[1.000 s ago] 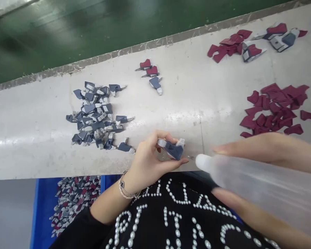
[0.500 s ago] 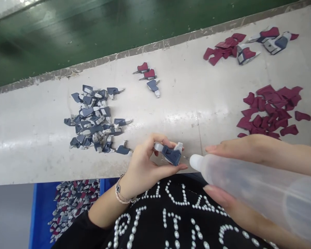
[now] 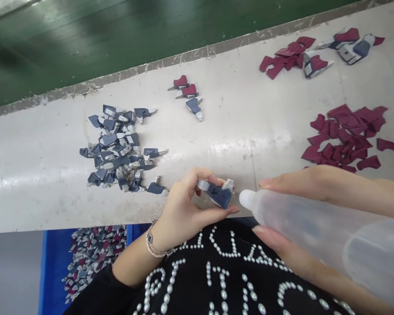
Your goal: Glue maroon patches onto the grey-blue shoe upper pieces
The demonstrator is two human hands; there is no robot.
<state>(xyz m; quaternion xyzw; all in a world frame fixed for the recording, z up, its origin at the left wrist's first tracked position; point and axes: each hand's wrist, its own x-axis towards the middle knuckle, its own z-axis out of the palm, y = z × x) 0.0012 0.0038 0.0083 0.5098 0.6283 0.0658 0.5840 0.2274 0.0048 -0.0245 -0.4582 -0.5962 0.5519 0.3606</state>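
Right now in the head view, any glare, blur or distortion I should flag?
Head view: a glare band runs across the white table; the translucent bottle in the right hand is soft, too close to the lens; the blue-grey part in the left hand and the blue-grey pile are sharp; the table edge bows, a wide-lens effect.

Two hands, one squeeze bottle

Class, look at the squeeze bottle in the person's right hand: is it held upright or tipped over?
Tipped. The translucent squeeze bottle lies nearly level in the right hand, its nozzle close to the blue-grey part pinched in the left hand.
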